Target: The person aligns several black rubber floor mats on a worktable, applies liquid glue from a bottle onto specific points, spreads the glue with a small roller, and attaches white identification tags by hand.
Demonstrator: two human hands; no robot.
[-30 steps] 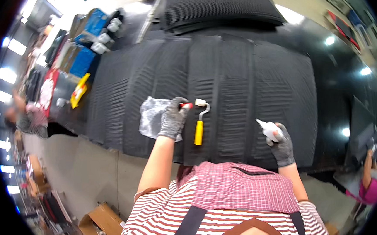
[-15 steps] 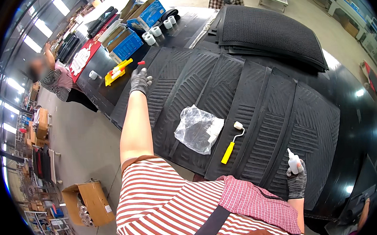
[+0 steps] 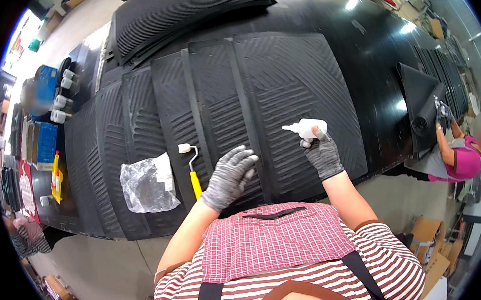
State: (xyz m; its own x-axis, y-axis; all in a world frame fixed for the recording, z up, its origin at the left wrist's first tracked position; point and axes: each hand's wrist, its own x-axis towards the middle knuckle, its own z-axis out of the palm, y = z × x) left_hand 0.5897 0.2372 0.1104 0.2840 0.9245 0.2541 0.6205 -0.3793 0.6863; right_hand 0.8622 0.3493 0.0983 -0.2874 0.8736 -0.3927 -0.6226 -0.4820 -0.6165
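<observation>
My right hand [image 3: 323, 156], in a grey glove, grips a white squeeze bottle [image 3: 310, 127]. The bottle is tilted on its side, its narrow nozzle pointing left above a ridged black rubber mat [image 3: 303, 84]. My left hand [image 3: 231, 177], gloved alike, is empty with its fingers stretched out, over the overlapping mats. Just left of it lies a small roller [image 3: 195, 182] with a yellow handle and a white head. Farther left a crumpled clear plastic bag [image 3: 147, 187] rests on the mats.
A stack of black mats [image 3: 186, 14] sits at the far side of the black table [image 3: 373, 90]. Blue boxes [image 3: 46, 142], white rolls [image 3: 58, 101] and a yellow tool [image 3: 57, 177] stand at the left. On the right, a co-worker [image 3: 464, 156] handles a rolled black sheet [image 3: 425, 115].
My left hand has drawn back from the far left to beside the roller. The bottle has gone from nozzle-up to tilted in my right hand. The view has swung right.
</observation>
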